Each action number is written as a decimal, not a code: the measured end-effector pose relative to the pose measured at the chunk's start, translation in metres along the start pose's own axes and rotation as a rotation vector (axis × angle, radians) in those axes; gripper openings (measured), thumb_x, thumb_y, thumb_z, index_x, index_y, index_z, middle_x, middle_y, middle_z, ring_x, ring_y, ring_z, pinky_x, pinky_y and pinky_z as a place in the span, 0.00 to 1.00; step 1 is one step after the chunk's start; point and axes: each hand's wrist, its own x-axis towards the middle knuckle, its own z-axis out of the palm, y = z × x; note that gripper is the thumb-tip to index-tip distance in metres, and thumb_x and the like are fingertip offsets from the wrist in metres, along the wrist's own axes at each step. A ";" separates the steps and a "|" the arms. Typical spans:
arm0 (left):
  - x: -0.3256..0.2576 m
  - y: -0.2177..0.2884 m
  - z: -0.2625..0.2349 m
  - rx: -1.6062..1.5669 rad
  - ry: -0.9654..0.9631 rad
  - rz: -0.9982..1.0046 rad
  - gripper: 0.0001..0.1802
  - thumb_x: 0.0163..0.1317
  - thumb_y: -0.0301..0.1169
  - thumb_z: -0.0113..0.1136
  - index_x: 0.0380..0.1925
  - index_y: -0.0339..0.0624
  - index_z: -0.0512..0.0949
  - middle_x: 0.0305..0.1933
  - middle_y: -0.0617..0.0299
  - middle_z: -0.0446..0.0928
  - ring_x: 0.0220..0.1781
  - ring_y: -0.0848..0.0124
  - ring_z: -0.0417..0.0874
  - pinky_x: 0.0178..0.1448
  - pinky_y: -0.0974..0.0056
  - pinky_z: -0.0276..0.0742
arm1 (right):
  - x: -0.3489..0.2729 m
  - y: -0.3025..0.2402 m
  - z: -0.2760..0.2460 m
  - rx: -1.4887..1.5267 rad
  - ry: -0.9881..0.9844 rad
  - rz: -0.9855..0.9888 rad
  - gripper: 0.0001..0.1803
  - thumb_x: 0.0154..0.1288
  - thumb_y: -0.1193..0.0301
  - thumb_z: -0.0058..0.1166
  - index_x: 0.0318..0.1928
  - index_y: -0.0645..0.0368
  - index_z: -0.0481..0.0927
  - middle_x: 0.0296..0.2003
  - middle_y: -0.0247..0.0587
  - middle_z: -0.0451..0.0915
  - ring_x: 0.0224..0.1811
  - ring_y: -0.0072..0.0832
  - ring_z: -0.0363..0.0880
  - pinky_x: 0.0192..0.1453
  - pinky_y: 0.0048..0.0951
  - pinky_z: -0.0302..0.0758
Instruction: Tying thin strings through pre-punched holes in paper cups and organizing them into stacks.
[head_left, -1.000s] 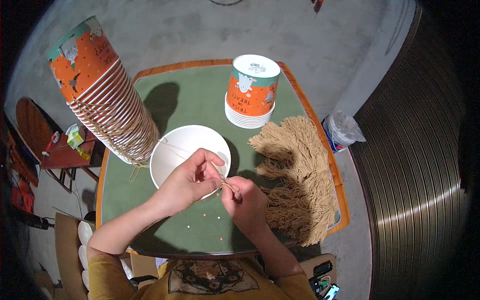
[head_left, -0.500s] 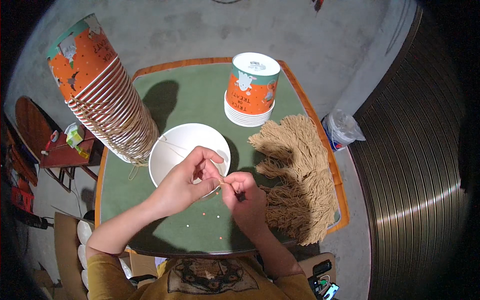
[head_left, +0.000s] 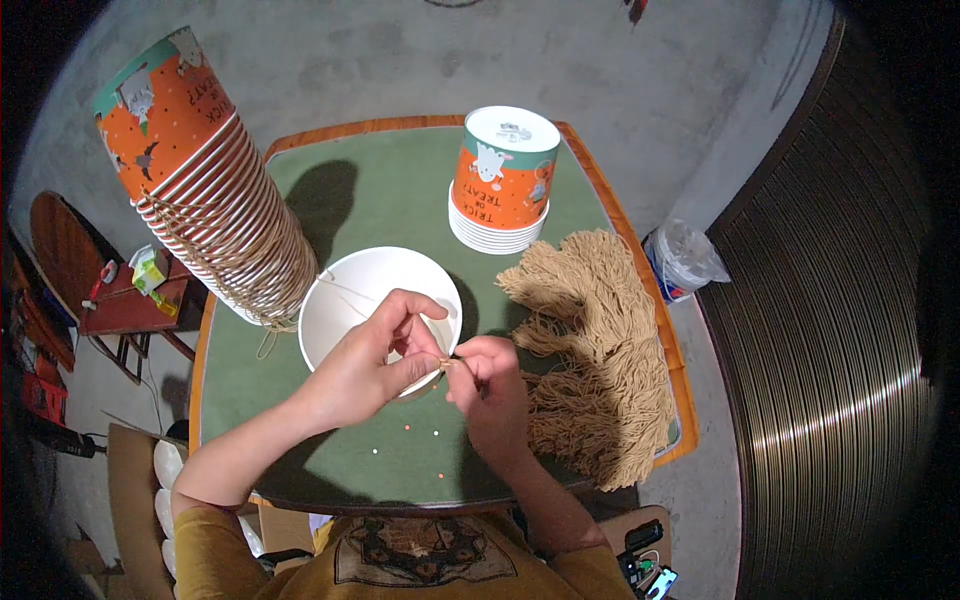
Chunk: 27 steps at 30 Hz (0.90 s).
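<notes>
An open paper bucket (head_left: 400, 268), white inside, stands mouth up on the table. At its near right rim my left hand (head_left: 365, 365) pinches a short bit of tan cord (head_left: 446, 366) between thumb and forefinger. My right hand (head_left: 492, 395) meets it there, fingertips closed on the same cord. Part of the cord and the rim is hidden by my fingers. Another bit of cord (head_left: 327, 276) passes through the bucket's far left rim. To the right of my right hand lies a thick bundle of tan cords (head_left: 610, 350).
A tall leaning stack of orange buckets (head_left: 220, 200) with cord handles stands at left. A shorter upside-down stack (head_left: 503, 190) sits at the back right of the green table (head_left: 400, 180). Small orange and white dots lie near the front. A white pail (head_left: 675, 265) stands beyond the table's right edge.
My right fingers have shifted slightly at the cord, the index finger now bent higher. My left hand and the bucket have barely moved.
</notes>
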 end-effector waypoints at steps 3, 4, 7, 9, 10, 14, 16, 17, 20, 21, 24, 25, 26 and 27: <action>0.002 0.000 -0.001 -0.061 -0.007 -0.052 0.19 0.63 0.21 0.56 0.53 0.38 0.64 0.32 0.66 0.73 0.35 0.79 0.73 0.44 0.71 0.71 | -0.001 0.011 -0.005 -0.440 0.105 -0.292 0.10 0.63 0.74 0.56 0.43 0.57 0.72 0.24 0.37 0.76 0.22 0.23 0.75 0.27 0.28 0.73; 0.003 0.002 0.000 -0.061 -0.007 -0.051 0.19 0.63 0.21 0.56 0.53 0.38 0.64 0.32 0.66 0.73 0.35 0.79 0.73 0.44 0.71 0.71 | 0.001 0.010 -0.006 -0.552 0.112 -0.444 0.12 0.60 0.77 0.57 0.44 0.56 0.71 0.21 0.35 0.74 0.19 0.21 0.73 0.24 0.26 0.71; 0.004 0.005 -0.001 -0.103 0.001 -0.095 0.19 0.63 0.20 0.56 0.53 0.38 0.65 0.32 0.66 0.73 0.36 0.79 0.73 0.44 0.72 0.71 | 0.004 0.008 -0.009 -0.727 0.090 -0.613 0.16 0.58 0.80 0.59 0.45 0.56 0.70 0.17 0.33 0.71 0.16 0.20 0.71 0.21 0.26 0.70; 0.005 0.004 -0.004 -0.180 -0.013 -0.166 0.20 0.62 0.19 0.57 0.53 0.37 0.65 0.32 0.66 0.73 0.36 0.79 0.74 0.44 0.73 0.71 | 0.004 0.008 -0.008 -0.788 0.056 -0.631 0.16 0.57 0.80 0.58 0.45 0.56 0.70 0.17 0.34 0.72 0.16 0.21 0.71 0.22 0.26 0.70; 0.006 0.005 -0.004 -0.180 -0.014 -0.164 0.20 0.62 0.19 0.57 0.53 0.37 0.65 0.32 0.66 0.73 0.36 0.79 0.74 0.44 0.73 0.71 | 0.003 0.009 -0.007 -0.725 0.090 -0.628 0.16 0.58 0.80 0.58 0.45 0.56 0.71 0.17 0.34 0.72 0.16 0.20 0.71 0.21 0.25 0.69; 0.008 0.005 -0.006 -0.310 -0.001 -0.267 0.21 0.60 0.21 0.59 0.52 0.38 0.67 0.33 0.66 0.74 0.37 0.79 0.75 0.46 0.74 0.71 | 0.002 0.002 -0.002 -0.552 0.076 -0.436 0.13 0.59 0.81 0.57 0.44 0.58 0.72 0.17 0.32 0.71 0.15 0.15 0.67 0.20 0.22 0.65; 0.007 0.004 -0.007 -0.334 0.011 -0.274 0.21 0.59 0.21 0.59 0.52 0.38 0.67 0.34 0.66 0.75 0.37 0.79 0.75 0.46 0.74 0.71 | 0.002 0.003 -0.003 -0.512 0.043 -0.365 0.12 0.60 0.81 0.57 0.43 0.59 0.72 0.17 0.29 0.70 0.16 0.13 0.65 0.20 0.21 0.63; 0.007 0.003 -0.007 -0.338 0.003 -0.282 0.20 0.60 0.21 0.58 0.52 0.38 0.67 0.34 0.66 0.75 0.38 0.79 0.75 0.46 0.74 0.71 | 0.003 0.004 -0.004 -0.473 0.012 -0.293 0.11 0.60 0.81 0.56 0.43 0.60 0.72 0.17 0.27 0.69 0.17 0.10 0.64 0.20 0.19 0.62; 0.006 0.002 -0.007 -0.307 -0.016 -0.279 0.20 0.60 0.21 0.57 0.52 0.39 0.68 0.35 0.67 0.74 0.38 0.80 0.75 0.46 0.74 0.71 | 0.004 0.006 -0.006 -0.489 0.004 -0.198 0.10 0.62 0.75 0.57 0.42 0.57 0.72 0.17 0.37 0.72 0.17 0.21 0.70 0.24 0.26 0.70; 0.006 0.002 -0.007 -0.272 -0.028 -0.267 0.20 0.60 0.20 0.57 0.52 0.39 0.68 0.35 0.67 0.74 0.38 0.80 0.74 0.46 0.74 0.71 | 0.005 0.005 -0.005 -0.490 0.003 -0.197 0.10 0.62 0.75 0.57 0.42 0.57 0.72 0.17 0.37 0.72 0.17 0.21 0.70 0.24 0.26 0.70; 0.003 0.007 -0.005 -0.240 -0.072 -0.229 0.17 0.63 0.20 0.54 0.52 0.38 0.67 0.34 0.68 0.71 0.36 0.81 0.71 0.43 0.75 0.69 | 0.005 0.002 -0.002 -0.436 0.019 -0.168 0.08 0.62 0.76 0.56 0.40 0.58 0.72 0.17 0.35 0.72 0.17 0.18 0.70 0.23 0.26 0.69; 0.002 0.008 -0.004 -0.243 -0.073 -0.232 0.17 0.63 0.20 0.54 0.52 0.38 0.67 0.34 0.68 0.71 0.36 0.81 0.71 0.43 0.75 0.69 | 0.006 0.002 -0.002 -0.408 0.021 -0.155 0.07 0.62 0.77 0.56 0.40 0.59 0.72 0.17 0.35 0.72 0.17 0.17 0.70 0.23 0.25 0.69; 0.002 0.009 -0.003 -0.203 -0.082 -0.229 0.18 0.62 0.20 0.53 0.52 0.39 0.67 0.34 0.69 0.71 0.35 0.81 0.71 0.42 0.75 0.69 | 0.005 0.002 -0.002 -0.380 0.023 -0.142 0.07 0.62 0.77 0.55 0.39 0.60 0.72 0.17 0.34 0.72 0.17 0.16 0.69 0.23 0.24 0.68; 0.001 0.010 -0.002 -0.162 -0.091 -0.226 0.18 0.61 0.20 0.52 0.52 0.40 0.67 0.33 0.69 0.70 0.35 0.81 0.70 0.41 0.75 0.69 | 0.003 0.002 -0.002 -0.381 0.023 -0.138 0.07 0.62 0.77 0.55 0.39 0.60 0.72 0.17 0.34 0.72 0.17 0.16 0.69 0.23 0.24 0.68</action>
